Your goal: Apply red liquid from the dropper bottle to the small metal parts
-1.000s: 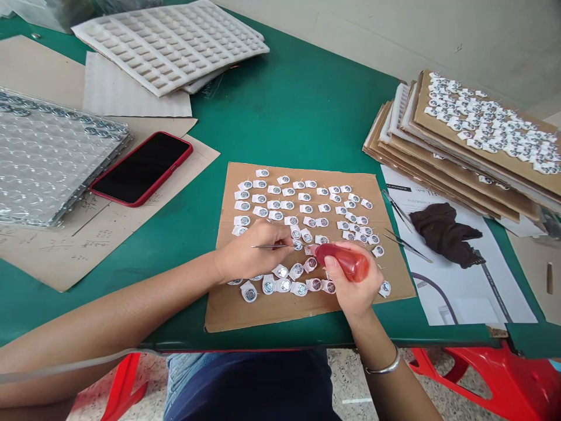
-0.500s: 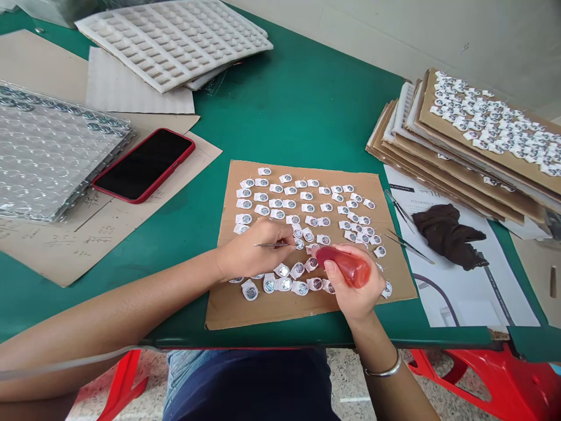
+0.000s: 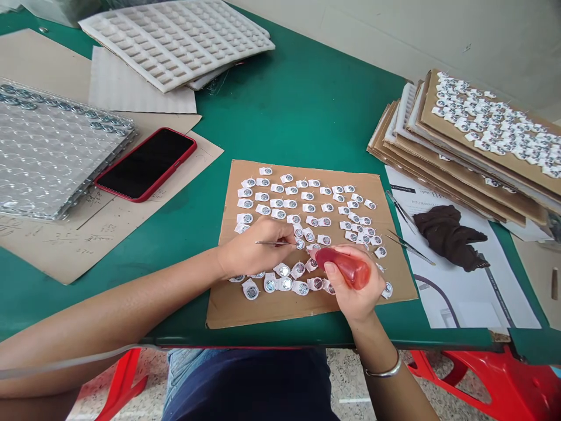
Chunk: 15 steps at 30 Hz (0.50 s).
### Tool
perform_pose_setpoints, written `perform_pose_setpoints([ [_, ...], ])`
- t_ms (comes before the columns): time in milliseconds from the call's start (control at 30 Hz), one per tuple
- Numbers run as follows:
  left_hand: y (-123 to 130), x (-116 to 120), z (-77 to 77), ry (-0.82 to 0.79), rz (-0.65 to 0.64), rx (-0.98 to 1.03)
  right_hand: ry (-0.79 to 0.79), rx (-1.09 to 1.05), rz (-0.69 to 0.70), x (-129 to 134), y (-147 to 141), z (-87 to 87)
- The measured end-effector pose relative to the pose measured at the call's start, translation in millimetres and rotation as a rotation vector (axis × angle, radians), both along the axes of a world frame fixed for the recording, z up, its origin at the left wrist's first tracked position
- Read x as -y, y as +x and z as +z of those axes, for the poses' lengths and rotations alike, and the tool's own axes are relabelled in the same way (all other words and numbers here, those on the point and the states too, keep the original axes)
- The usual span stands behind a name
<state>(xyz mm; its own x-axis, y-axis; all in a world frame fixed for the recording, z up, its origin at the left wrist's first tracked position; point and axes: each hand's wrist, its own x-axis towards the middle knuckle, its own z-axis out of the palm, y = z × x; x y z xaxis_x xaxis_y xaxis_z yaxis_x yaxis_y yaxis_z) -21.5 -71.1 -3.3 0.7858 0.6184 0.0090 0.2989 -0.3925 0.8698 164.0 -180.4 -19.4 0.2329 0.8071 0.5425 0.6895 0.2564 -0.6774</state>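
Note:
A brown cardboard sheet (image 3: pixel 245 313) lies before me, covered with rows of small white tabbed pieces with round silvery discs (image 3: pixel 250 289). My left hand (image 3: pixel 258 248) is closed around thin metal tweezers (image 3: pixel 268 242), whose tips are by a disc piece (image 3: pixel 300 243) near the sheet's middle. Wrapped in my right hand (image 3: pixel 362 292) is a red, translucent squeeze bottle (image 3: pixel 344 266). It is tilted, with its pale nozzle pointing left toward the pieces close to the left fingertips. My fingers hide part of the bottle and several pieces.
A red-cased phone (image 3: pixel 145 164) and a clear plastic tray (image 3: pixel 52 158) lie left. White foam trays (image 3: pixel 175 41) are at the back. On the right are stacked cardboard sheets (image 3: pixel 456 164), a dark cloth (image 3: pixel 449 234) and more tweezers (image 3: pixel 409 245) on printed paper.
Both hands hold nearly the same place over the sheet, with the tweezers and bottle still gripped. The whole view has shifted very slightly.

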Motion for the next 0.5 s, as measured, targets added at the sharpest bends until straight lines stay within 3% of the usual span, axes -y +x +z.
perform_pose_setpoints([
  [500, -0.1, -4.1, -3.5, -0.067, 0.036, 0.005, 0.011, -0.006, -0.011, -1.0, 0.5, -0.9],
])
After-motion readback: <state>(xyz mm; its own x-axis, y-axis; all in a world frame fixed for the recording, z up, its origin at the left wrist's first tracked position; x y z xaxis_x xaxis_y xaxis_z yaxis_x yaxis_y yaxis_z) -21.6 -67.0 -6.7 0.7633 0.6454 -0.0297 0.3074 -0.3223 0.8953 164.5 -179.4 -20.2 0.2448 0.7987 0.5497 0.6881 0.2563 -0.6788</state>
